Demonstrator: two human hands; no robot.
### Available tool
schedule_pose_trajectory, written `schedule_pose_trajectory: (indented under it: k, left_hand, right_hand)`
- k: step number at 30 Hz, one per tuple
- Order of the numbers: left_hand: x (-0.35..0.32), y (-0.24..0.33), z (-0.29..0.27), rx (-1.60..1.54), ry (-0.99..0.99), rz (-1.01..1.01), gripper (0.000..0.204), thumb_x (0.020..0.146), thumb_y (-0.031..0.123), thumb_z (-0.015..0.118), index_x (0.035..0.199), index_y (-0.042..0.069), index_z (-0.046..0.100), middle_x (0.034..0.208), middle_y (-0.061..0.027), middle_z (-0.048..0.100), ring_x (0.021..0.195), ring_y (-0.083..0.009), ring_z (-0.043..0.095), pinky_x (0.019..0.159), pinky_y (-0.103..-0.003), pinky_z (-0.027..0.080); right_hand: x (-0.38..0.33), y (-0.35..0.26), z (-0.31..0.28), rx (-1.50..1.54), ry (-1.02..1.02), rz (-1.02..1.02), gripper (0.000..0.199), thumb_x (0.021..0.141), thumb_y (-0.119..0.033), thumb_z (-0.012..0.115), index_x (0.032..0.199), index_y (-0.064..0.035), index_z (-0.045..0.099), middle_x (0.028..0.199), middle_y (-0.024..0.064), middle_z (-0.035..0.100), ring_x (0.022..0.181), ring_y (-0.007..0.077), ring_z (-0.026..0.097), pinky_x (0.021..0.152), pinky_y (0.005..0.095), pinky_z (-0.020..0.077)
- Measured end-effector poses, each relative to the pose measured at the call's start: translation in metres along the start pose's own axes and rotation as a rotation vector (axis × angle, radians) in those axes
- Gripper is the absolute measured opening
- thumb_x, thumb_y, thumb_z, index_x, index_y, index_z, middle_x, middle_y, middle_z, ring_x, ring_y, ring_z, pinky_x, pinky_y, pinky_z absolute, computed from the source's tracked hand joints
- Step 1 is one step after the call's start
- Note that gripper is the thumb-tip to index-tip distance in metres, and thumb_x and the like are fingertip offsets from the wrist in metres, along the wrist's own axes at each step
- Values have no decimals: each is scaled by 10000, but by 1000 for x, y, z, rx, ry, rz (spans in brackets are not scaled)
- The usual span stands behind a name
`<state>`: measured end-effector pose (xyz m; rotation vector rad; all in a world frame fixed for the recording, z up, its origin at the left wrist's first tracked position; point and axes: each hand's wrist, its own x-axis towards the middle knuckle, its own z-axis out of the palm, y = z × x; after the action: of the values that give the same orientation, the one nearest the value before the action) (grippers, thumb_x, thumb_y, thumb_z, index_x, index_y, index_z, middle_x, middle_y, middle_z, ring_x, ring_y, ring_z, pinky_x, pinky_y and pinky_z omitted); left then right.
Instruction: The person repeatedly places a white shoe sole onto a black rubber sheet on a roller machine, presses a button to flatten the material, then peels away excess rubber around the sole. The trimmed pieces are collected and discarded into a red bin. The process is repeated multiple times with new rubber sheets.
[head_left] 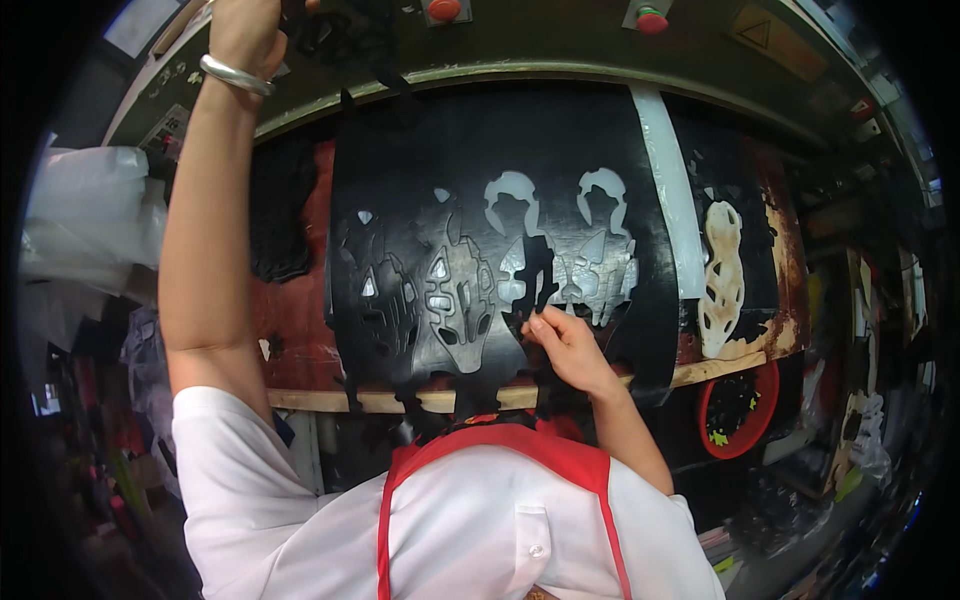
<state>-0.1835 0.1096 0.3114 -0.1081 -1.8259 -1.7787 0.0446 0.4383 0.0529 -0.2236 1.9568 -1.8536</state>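
At the upper left, my left hand (pixel 245 35) is raised toward the machine, its fingertips partly cut off by the picture edge. A blurred, ragged black scrap (pixel 345 40) hangs from its closed fingers. My right hand (pixel 565 345) pinches the lower end of a black cut-out piece (pixel 540 275) between thumb and fingers. The piece stands over a black sheet (pixel 400 135) bearing several shoe-sole-shaped cut patterns. Pale grey shows through openings in these patterns, including two hooked shapes (pixel 512 187) at the far side. One grey sole-shaped pattern (pixel 460 300) lies left of my right hand.
A cream sole-shaped template (pixel 722 275) lies at right beside a whitish strip (pixel 670 190). Black scraps (pixel 280 210) are piled at left. The machine beam (pixel 540 40) crosses the far side with red buttons (pixel 652 20). A red basin (pixel 770 420) sits below the wooden edge.
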Motion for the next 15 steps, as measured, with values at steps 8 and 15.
schedule_pose_trajectory:
  k: [8, 15]
  left_hand:
    - [-235, -62, -12, 434, -716, 421, 124, 770, 48, 684, 893, 33, 673, 928, -111, 664, 805, -271, 642, 749, -358, 534]
    - [-328, -110, -36, 292, -722, 185, 258, 797, 76, 707, 1043, 18, 649, 939, -119, 642, 777, -284, 624, 719, -357, 513]
  right_hand:
    - [37, 15, 3, 357, -526, 239, 209, 868, -183, 725, 922, 17, 694, 851, 43, 667, 800, 91, 601, 749, 230, 472]
    - [29, -20, 22, 370, -378, 180, 130, 812, -133, 704, 807, -12, 655, 773, 43, 620, 758, 101, 571, 716, 275, 452]
